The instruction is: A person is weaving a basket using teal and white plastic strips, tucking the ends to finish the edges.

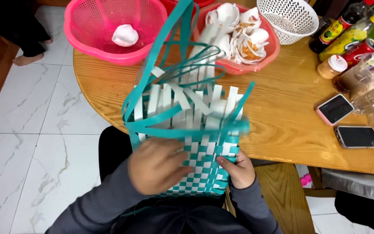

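Note:
A half-woven basket (195,143) of teal and white plastic strips rests against the near edge of a round wooden table (282,104), on my lap. Its lower part is a tight checker weave; loose white and teal strips (182,78) stick up and curl above it. My left hand (156,167) lies flat over the woven side, slightly blurred. My right hand (239,169) grips the basket's lower right edge, thumb on the weave.
On the table stand a pink colander (87,39) with a white lump, a red bowl (273,47) of broken eggshells, a white lattice basket (291,17), bottles and a can (356,39), glasses and two phones (335,108) (358,136). A person's bare feet (29,56) stand on the floor upper left.

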